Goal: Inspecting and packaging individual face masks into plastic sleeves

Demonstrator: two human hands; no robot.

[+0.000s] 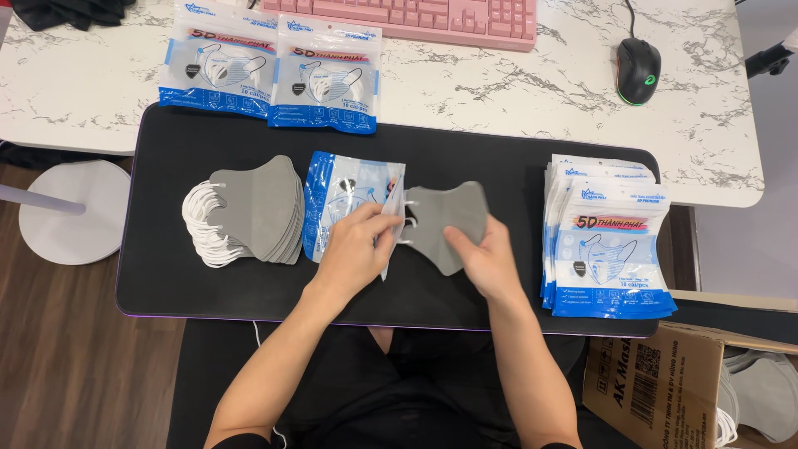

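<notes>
On the black mat (208, 283), the left hand (353, 249) has its fingers clamped on a blue-and-clear pouch (345, 199); the right hand (486, 262) pinches a grey mask (445, 220) beside it.

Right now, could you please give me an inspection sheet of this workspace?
Surface: black mat on a white marble-look desk.
Job's things: left hand holds a blue-and-clear pouch; right hand holds grey masks at its mouth.
Clutter: grey mask stack, empty pouch stack, two filled packs, cardboard box.
Grippers: both hands gripping.
Cables: mouse cable.
Surroundings: pink keyboard, black mouse, wooden floor.
</notes>
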